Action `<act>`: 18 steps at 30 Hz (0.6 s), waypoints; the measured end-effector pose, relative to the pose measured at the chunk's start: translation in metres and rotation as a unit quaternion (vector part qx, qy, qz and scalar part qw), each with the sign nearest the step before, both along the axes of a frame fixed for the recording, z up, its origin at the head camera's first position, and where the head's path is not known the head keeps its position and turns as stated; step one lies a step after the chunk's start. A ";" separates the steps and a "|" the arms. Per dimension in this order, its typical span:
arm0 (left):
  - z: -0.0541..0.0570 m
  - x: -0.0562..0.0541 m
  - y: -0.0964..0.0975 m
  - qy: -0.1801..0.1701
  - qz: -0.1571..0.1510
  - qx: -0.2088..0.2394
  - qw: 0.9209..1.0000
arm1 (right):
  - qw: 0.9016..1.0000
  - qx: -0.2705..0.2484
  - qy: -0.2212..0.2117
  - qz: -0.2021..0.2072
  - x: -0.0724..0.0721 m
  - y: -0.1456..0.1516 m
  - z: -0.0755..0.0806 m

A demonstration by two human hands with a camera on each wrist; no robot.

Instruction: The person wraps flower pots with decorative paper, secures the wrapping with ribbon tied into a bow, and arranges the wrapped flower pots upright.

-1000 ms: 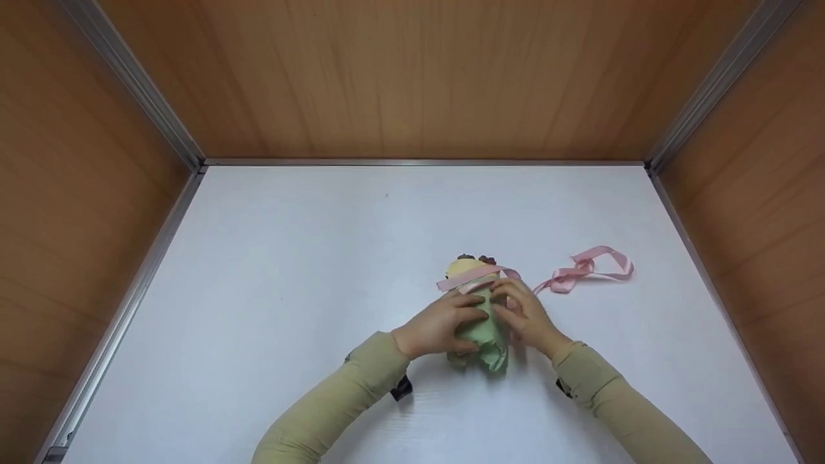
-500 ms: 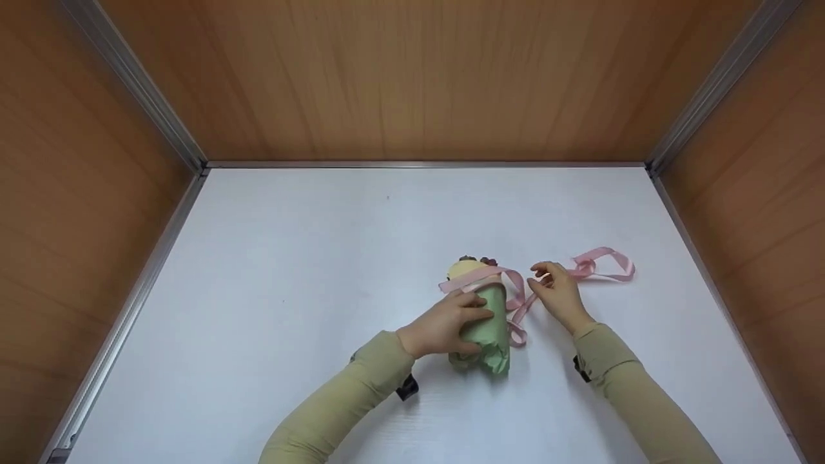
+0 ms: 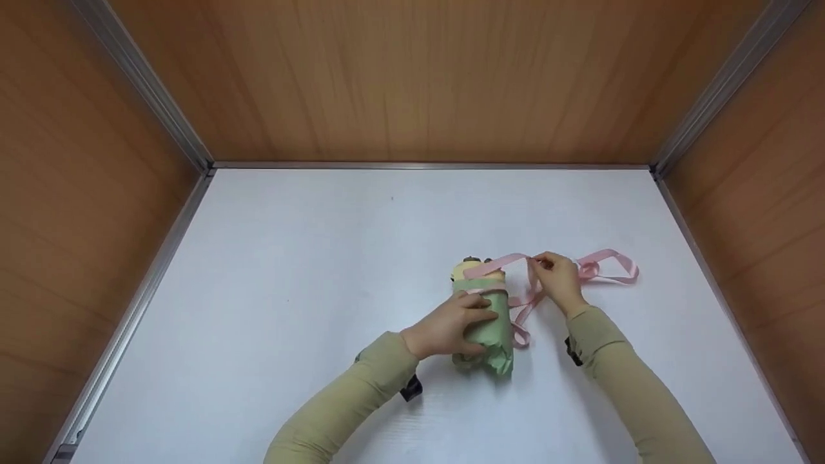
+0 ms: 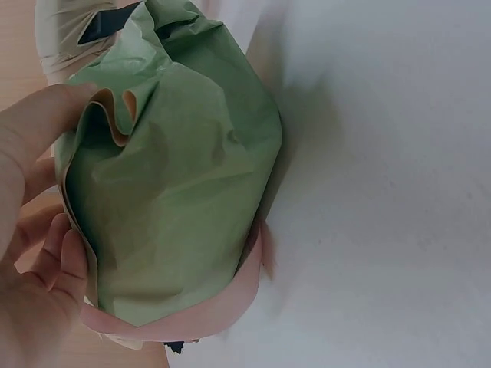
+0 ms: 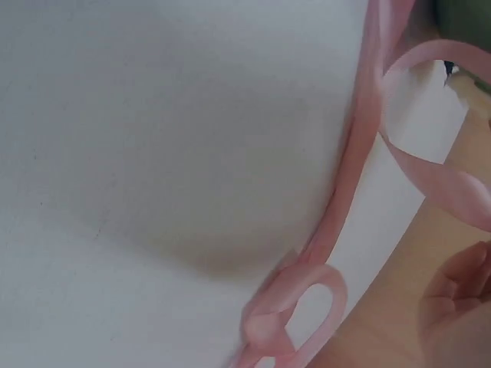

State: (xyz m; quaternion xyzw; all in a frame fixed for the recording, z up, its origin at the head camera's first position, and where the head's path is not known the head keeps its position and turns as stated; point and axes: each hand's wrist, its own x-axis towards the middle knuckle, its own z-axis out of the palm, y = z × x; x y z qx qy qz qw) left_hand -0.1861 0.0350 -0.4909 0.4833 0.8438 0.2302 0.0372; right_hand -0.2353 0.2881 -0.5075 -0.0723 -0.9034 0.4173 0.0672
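A small bouquet wrapped in green paper point(image 3: 495, 325) lies on the white table, its yellow top with dark bits pointing away from me. My left hand point(image 3: 445, 325) holds it from the left; in the left wrist view the thumb and curled fingers lie along the edge of the green wrap point(image 4: 176, 192). A pink ribbon point(image 3: 485, 289) goes round the bouquet near its top. Beside the bouquet, my right hand point(image 3: 559, 280) pinches a raised length of this ribbon between thumb and fingertips. The right wrist view shows the hand only partly, with ribbon point(image 5: 353, 161) hanging nearby.
More pink ribbon lies loosely looped point(image 3: 620, 265) on the table point(image 3: 322, 258) to the right of my right hand. Wooden panels point(image 3: 419, 84) enclose the table at the back and sides, with metal strips along their edges.
My right hand has left the bouquet's right side, moved right, and now grips the ribbon and lifts part of it. My left hand stays on the bouquet.
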 end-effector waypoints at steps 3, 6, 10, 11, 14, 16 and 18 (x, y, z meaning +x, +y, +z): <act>0.000 0.000 0.000 -0.006 0.002 -0.001 1.000 | 0.997 -0.052 -0.046 -0.040 -0.003 0.020 0.004; -0.001 -0.001 0.000 -0.007 0.002 -0.001 1.000 | 0.992 -0.065 -0.100 -0.043 -0.002 0.042 0.006; -0.001 -0.001 0.000 0.002 0.000 0.004 1.000 | 0.993 -0.012 -0.108 -0.039 0.002 0.061 0.004; -0.001 -0.001 0.000 0.006 -0.001 0.005 1.000 | 0.994 0.000 -0.102 -0.044 0.004 0.065 0.003; -0.001 -0.001 0.000 0.007 -0.002 0.009 1.000 | 0.995 0.035 -0.066 -0.065 0.006 0.072 -0.003; -0.001 -0.001 0.000 0.005 -0.002 0.008 1.000 | 0.995 0.060 -0.044 -0.073 0.008 0.075 -0.007; -0.001 0.000 -0.001 -0.004 0.000 0.005 1.000 | 0.993 0.082 -0.029 -0.076 0.011 0.078 -0.010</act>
